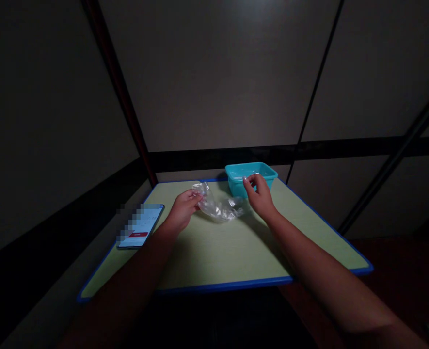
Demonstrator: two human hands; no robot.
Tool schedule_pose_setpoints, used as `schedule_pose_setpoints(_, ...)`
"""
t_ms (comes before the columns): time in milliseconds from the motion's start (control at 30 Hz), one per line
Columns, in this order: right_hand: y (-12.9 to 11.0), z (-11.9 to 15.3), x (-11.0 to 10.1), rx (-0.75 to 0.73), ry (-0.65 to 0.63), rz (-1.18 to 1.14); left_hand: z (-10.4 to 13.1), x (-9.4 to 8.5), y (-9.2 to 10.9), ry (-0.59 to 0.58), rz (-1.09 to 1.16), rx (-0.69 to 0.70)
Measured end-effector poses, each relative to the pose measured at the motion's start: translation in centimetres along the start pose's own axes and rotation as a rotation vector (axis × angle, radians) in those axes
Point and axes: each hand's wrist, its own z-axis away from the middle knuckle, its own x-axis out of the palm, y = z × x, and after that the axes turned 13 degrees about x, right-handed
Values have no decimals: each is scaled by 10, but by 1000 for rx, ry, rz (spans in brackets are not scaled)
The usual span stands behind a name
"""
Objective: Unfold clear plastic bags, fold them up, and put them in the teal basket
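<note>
My left hand point(185, 207) is closed on one end of a crumpled clear plastic bag point(219, 211), pinched between thumb and fingers. From there the bag sags to the right, low over the table. In front of the turquoise plastic basin point(236, 188) is my right hand point(261, 195), its thumb and fingers bent together in a pinch. Whether anything small sits in that pinch is too dark to make out. Some clear, shiny material shows inside the basin, partly hidden by the right hand.
The small yellow-green table point(217, 257) has a raised blue edge. A tablet point(141, 225) with a lit screen lies at its left side. Dark wall panels point(217, 72) stand close behind and to the left. The basin is at the table's back right.
</note>
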Motion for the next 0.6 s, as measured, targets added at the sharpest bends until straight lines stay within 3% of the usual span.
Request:
schedule_pose_setpoints(67, -6, 8, 4, 1, -109, -60, 4, 6, -3, -60, -75, 21)
schedule_pose_setpoints(167, -9, 28, 18, 66, -544, -176, 9, 12, -6, -133, -140, 53)
schedule_pose_setpoints(267, -6, 46, 36, 143, -788, -260, 12, 13, -10, -174, -163, 41)
schedule_pose_setpoints(367, 0, 51, 44, 210, -859, -349, 12, 11, -12, -146, -162, 39)
schedule_pose_setpoints(500, 3, 44, 39, 253, -830, -420, 11, 11, -8, -74, -104, 55)
schedule_pose_setpoints(600, 4, 39, 35, 271, -791, -436, 11, 11, -1, -124, -48, -34)
